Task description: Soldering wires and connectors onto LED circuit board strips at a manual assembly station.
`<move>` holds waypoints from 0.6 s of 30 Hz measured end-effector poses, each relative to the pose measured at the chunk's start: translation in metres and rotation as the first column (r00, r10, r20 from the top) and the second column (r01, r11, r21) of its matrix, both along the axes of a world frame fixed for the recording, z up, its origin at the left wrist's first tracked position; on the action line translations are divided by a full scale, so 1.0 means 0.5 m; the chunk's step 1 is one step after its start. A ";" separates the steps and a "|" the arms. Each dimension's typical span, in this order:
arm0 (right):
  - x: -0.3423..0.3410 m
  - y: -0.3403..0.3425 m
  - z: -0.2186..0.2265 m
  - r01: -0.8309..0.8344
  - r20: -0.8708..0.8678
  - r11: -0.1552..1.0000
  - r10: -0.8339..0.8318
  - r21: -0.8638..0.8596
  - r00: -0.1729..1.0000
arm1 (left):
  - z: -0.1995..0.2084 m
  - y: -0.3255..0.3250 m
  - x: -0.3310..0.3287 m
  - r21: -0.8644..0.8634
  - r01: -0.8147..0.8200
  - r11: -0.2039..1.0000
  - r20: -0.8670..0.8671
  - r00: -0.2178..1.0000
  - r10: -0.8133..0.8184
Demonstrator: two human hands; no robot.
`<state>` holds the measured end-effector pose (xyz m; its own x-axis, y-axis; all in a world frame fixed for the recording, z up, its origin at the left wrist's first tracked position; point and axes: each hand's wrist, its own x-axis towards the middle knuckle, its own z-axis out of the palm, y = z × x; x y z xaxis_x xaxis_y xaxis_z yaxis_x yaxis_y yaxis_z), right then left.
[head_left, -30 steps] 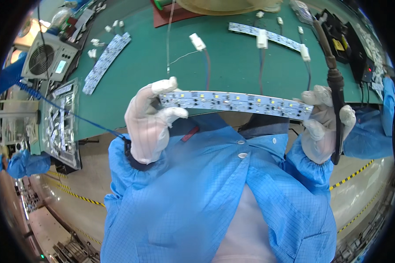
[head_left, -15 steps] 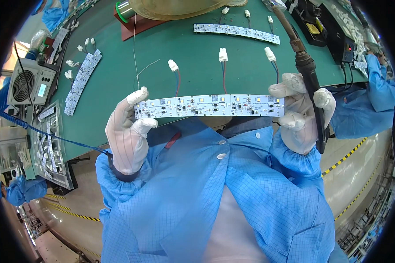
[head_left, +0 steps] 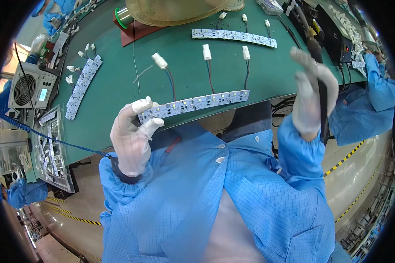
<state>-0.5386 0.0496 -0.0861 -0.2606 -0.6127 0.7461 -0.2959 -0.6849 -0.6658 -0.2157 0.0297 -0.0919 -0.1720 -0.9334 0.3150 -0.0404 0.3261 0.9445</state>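
Observation:
My left hand (head_left: 132, 138), in a white glove, pinches the left end of a long white LED circuit board (head_left: 199, 103) between thumb and fingers. The board tilts, its right end free and higher. Three red-and-blue wire pairs rise from its far edge to white plug connectors (head_left: 206, 52). My right hand (head_left: 314, 90), also gloved, is raised to the right of the board and apart from it. It holds a soldering iron (head_left: 323, 103) with a black handle; the hand is somewhat blurred. A thin solder wire (head_left: 135, 57) hangs down just beyond my left hand.
A solder spool (head_left: 123, 16) on a red stand is at the back. Other wired LED boards lie on the green table (head_left: 118, 74), one at the far side (head_left: 235, 37), one at left (head_left: 84, 87). A grey fan unit (head_left: 33, 85) stands at left; a co-worker's blue sleeve (head_left: 379, 79) shows at right.
My right hand has let go of the board's right end and moved up with the soldering iron. The board, held by my left hand alone, has turned and tilted.

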 end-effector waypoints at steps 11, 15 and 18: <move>-0.074 -0.146 -0.006 0.263 -0.635 0.955 -0.117 0.140 0.763 | -0.003 -0.010 -0.011 0.018 -0.112 0.994 0.173 0.979 0.107; -0.082 -0.137 -0.016 0.310 -0.659 0.924 -0.091 0.224 0.747 | -0.021 -0.025 -0.004 -0.164 -0.066 0.984 0.239 0.965 0.104; -0.053 -0.096 -0.010 0.268 -0.539 0.927 -0.088 0.264 0.838 | -0.031 -0.024 0.006 -0.244 -0.084 0.966 0.346 0.923 0.168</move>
